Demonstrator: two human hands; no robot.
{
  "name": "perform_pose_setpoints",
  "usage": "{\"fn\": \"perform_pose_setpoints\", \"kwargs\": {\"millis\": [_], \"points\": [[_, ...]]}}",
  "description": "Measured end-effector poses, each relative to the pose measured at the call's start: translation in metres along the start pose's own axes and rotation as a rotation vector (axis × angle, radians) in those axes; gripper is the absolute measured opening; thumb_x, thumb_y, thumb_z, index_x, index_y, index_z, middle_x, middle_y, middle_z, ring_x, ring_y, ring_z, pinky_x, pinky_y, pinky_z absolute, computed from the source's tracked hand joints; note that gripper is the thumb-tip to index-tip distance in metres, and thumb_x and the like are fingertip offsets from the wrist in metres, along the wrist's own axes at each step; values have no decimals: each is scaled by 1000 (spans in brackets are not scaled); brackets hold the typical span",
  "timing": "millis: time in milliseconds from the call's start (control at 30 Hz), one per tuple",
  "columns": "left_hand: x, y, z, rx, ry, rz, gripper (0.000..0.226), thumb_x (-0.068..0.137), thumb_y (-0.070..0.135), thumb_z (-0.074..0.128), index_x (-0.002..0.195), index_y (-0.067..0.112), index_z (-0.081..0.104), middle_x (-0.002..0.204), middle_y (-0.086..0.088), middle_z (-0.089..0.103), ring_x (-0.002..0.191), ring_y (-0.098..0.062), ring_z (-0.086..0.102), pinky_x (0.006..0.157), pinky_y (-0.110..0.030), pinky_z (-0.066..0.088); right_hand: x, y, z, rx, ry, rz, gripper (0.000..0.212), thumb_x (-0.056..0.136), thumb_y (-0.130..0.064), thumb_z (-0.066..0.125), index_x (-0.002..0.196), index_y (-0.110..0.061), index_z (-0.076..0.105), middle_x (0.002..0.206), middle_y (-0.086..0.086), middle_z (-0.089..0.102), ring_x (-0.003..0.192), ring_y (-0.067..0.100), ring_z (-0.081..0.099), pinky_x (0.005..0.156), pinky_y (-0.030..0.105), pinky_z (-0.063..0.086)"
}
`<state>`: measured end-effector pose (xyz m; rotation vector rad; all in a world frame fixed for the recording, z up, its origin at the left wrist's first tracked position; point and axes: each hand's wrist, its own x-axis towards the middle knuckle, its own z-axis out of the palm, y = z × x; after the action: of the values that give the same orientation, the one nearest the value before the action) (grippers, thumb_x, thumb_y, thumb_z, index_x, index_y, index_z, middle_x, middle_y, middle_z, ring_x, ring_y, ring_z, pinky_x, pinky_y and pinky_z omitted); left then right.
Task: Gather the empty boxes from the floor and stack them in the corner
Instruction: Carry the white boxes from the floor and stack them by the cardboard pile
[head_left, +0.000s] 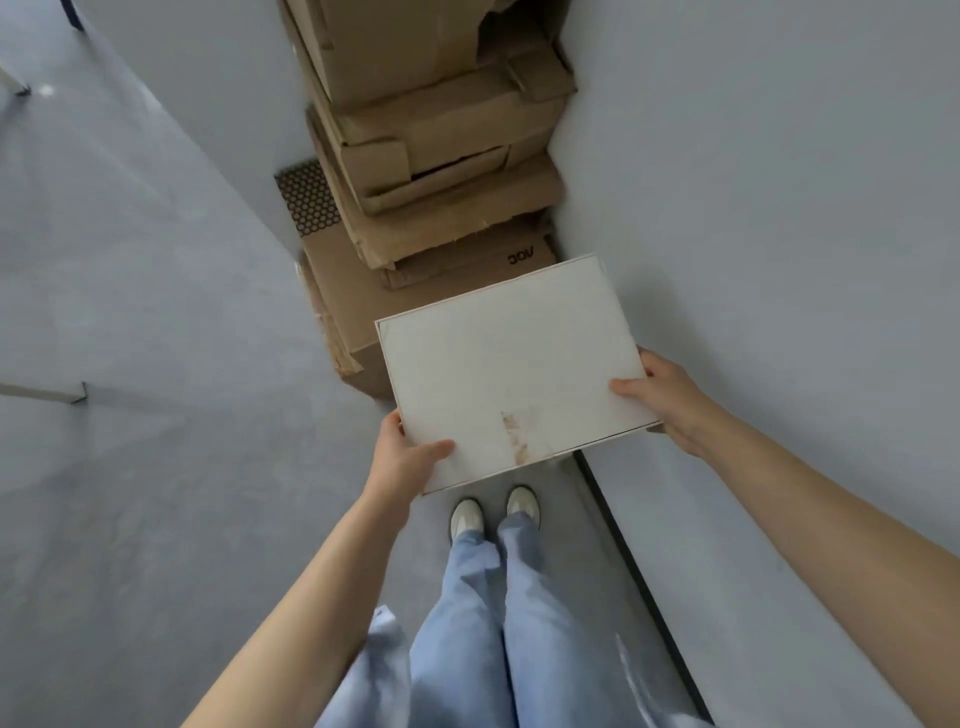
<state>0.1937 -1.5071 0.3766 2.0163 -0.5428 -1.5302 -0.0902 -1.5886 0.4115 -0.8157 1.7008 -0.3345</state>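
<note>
A flat white box (511, 369) with a brown stain near its front edge is held level in front of me, above the floor. My left hand (402, 457) grips its near left corner, thumb on top. My right hand (662, 397) grips its right edge, thumb on top and fingers underneath. Just beyond the white box rises a stack of brown cardboard boxes (436, 140) in the corner where two walls meet. The lowest brown box (358, 306) is wide and partly hidden by the white box.
A grey-white wall (779, 208) runs close along my right, with a dark baseboard (639, 566). A perforated vent panel (306, 197) sits left of the stack. My feet (493, 512) stand on grey floor (156, 467) that stretches away to the left.
</note>
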Motion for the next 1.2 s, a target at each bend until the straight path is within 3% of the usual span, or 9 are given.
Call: {"fn": "perform_pose_setpoints", "kwargs": {"millis": [100,200,367,500,567,667,800,1033,1200], "points": [[22,-1,11,72,18,-38,60,80,1,73,133,8,45,119,-3,57,104,-21,56,75,-27,44,32,5,3,13,-38,24,45,88,-10,60,124,-37,55,114,-7,66,96,13,61,80,31,48],[32,-11,17,149,22,-76,55,84,0,68,132,7,44,118,-4,54,102,-21,54,68,-26,43,49,13,8,19,-39,38,45,89,-5,55,128,-28,56,114,-2,65,96,15,61,68,25,43],[51,-32,31,160,36,-94,53,87,0,63,135,10,44,127,0,52,104,-18,53,63,-17,40,78,40,5,32,-49,77,55,83,0,53,130,-28,57,120,-1,67,111,21,62,96,38,48],[58,-35,35,21,76,-135,45,92,8,63,133,12,46,127,1,54,105,-21,56,84,-33,48,83,58,9,191,135,195,72,79,-9,67,144,-20,41,143,1,47,125,21,51,108,42,39],[64,-35,38,-79,79,-187,34,95,15,59,128,19,52,124,1,60,100,-20,60,91,-45,49,82,60,11,449,255,388,54,81,-4,70,131,-8,50,137,14,50,111,26,58,97,40,45],[70,-29,41,-150,67,-242,22,99,23,54,119,29,56,111,7,63,91,-15,59,84,-47,45,79,53,19,797,107,594,16,87,-8,66,101,-6,60,113,18,61,90,33,61,83,54,51],[77,-19,49,-159,63,-266,17,99,25,53,115,31,55,104,11,62,89,-15,58,84,-46,43,88,51,17,888,36,578,24,94,-14,58,116,-5,54,106,17,62,97,37,60,83,63,46],[98,12,77,-162,38,-252,19,99,25,52,117,31,54,110,6,62,90,-18,59,84,-46,43,111,34,-1,950,95,543,9,94,-14,58,96,-6,55,104,15,60,110,32,56,88,52,48],[107,24,84,-198,12,-271,28,99,25,52,126,27,54,119,1,62,105,-27,58,91,-54,44,125,23,-7,956,120,507,8,96,-7,54,103,-5,56,117,16,59,120,31,55,90,51,48]]}}
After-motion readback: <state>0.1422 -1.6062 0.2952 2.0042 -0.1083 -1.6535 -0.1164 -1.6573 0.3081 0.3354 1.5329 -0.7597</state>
